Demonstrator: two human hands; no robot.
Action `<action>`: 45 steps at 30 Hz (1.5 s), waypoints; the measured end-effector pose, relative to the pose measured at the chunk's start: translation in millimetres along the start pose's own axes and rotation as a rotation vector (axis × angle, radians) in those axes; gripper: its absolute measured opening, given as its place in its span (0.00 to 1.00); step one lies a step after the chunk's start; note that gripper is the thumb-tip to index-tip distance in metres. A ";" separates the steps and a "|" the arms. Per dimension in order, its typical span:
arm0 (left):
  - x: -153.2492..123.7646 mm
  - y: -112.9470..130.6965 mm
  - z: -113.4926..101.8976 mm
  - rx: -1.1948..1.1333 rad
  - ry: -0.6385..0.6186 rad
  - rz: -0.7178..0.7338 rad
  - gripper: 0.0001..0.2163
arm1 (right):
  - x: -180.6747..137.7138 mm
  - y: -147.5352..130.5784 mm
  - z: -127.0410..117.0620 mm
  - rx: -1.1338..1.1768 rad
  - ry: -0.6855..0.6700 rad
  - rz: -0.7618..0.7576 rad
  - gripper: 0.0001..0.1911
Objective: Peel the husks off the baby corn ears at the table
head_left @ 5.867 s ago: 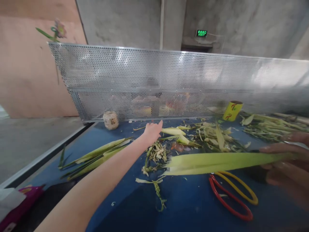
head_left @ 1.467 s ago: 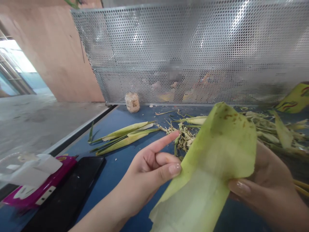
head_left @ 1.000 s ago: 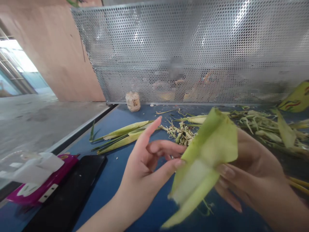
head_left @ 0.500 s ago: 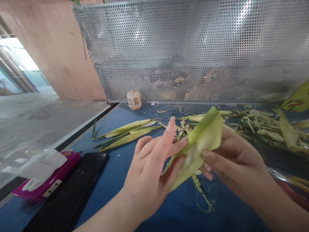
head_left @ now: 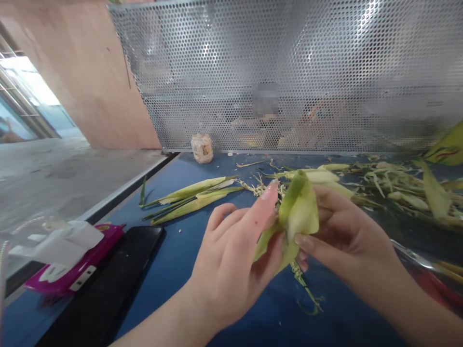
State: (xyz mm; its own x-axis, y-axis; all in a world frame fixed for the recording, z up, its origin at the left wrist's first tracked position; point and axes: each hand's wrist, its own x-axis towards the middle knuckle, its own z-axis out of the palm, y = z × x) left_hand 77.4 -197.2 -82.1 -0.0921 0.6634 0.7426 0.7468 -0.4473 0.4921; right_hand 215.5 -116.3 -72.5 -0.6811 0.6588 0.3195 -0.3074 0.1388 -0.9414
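Observation:
Between both my hands is a pale green corn husk (head_left: 300,212), folded and curling upward. My left hand (head_left: 235,255) pinches its near left side between thumb and fingers, with the index finger pointing up. My right hand (head_left: 347,236) grips the right side, thumb on the front and the other fingers behind it. A braided strand of husk (head_left: 302,279) hangs or lies below and behind my hands, its thin end on the blue table. More braided husk (head_left: 253,188) shows just beyond my left fingertips, partly hidden by them.
Husk strips (head_left: 197,195) lie left of centre, and a heap of husk pieces (head_left: 394,188) at the right. A black phone (head_left: 104,284) and a magenta power strip (head_left: 77,270) with white plugs sit at left. Scissors (head_left: 415,255) lie at right; a perforated metal panel (head_left: 289,62) stands behind.
The husk has been folded from a flatter, wider sheet into a narrower, curled piece. My left hand has moved slightly right, closer to my right hand.

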 end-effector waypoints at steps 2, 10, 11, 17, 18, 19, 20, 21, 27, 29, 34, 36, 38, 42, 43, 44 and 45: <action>-0.9 0.6 2.1 -0.016 0.016 -0.017 0.38 | 0.7 0.7 1.0 -0.010 0.026 -0.005 0.17; 2.5 3.4 3.1 -0.216 0.117 -0.241 0.33 | 0.5 1.7 0.7 -0.176 0.007 -0.019 0.22; 4.3 3.7 1.9 -0.251 0.125 -0.287 0.32 | -0.1 1.4 0.9 -0.174 0.010 -0.021 0.21; 17.6 -0.4 -6.8 -0.703 0.090 -0.638 0.29 | 0.4 -0.6 -6.2 -0.079 0.053 0.008 0.20; 18.8 -1.7 -8.2 -0.802 0.054 -0.696 0.29 | 1.0 -1.2 -7.8 -0.055 0.053 0.009 0.20; 19.6 -3.0 -9.4 -0.891 0.021 -0.745 0.29 | 1.4 -1.9 -9.1 -0.028 0.058 -0.006 0.19; 20.0 -4.0 -10.5 -0.969 -0.009 -0.783 0.29 | 1.6 -2.7 -9.9 -0.004 0.060 -0.029 0.19; 20.2 -4.6 -11.3 -1.036 -0.035 -0.807 0.29 | 1.5 -3.7 -10.2 0.012 0.056 -0.049 0.19; 19.7 -3.5 -12.6 -1.252 -0.138 -0.851 0.28 | -3.1 -11.1 -7.5 0.004 0.066 -0.108 0.18; 19.2 -3.2 -12.5 -1.280 -0.150 -0.847 0.27 | -4.1 -12.4 -6.7 0.006 0.078 -0.114 0.18; 16.5 -3.8 -12.0 -1.270 -0.174 -0.847 0.28 | -4.5 -13.7 -4.5 0.011 0.090 -0.097 0.19; 15.7 -4.3 -11.8 -1.257 -0.190 -0.854 0.29 | -4.9 -14.3 -3.6 0.010 0.082 -0.095 0.19; 15.3 -4.9 -11.6 -1.255 -0.201 -0.860 0.30 | -5.6 -14.7 -3.0 0.007 0.075 -0.090 0.19; 15.7 -5.6 -11.6 -1.259 -0.209 -0.868 0.30 | -6.5 -15.0 -2.9 0.012 0.086 -0.094 0.19; 16.0 -5.6 -11.7 -1.259 -0.207 -0.870 0.30 | -6.4 -15.2 -2.7 0.016 0.085 -0.093 0.19; 16.2 -5.4 -11.8 -1.258 -0.204 -0.873 0.30 | -6.1 -15.4 -2.5 0.021 0.085 -0.091 0.19; 16.4 -5.1 -12.0 -1.260 -0.200 -0.876 0.30 | -5.9 -15.8 -2.2 0.025 0.084 -0.082 0.19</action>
State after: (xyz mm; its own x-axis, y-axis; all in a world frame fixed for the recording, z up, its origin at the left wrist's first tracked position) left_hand 64.2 -191.3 -67.0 -0.0262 0.9996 0.0070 -0.5207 -0.0197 0.8535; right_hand 225.8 -120.7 -59.7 -0.5951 0.7056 0.3846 -0.3770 0.1776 -0.9090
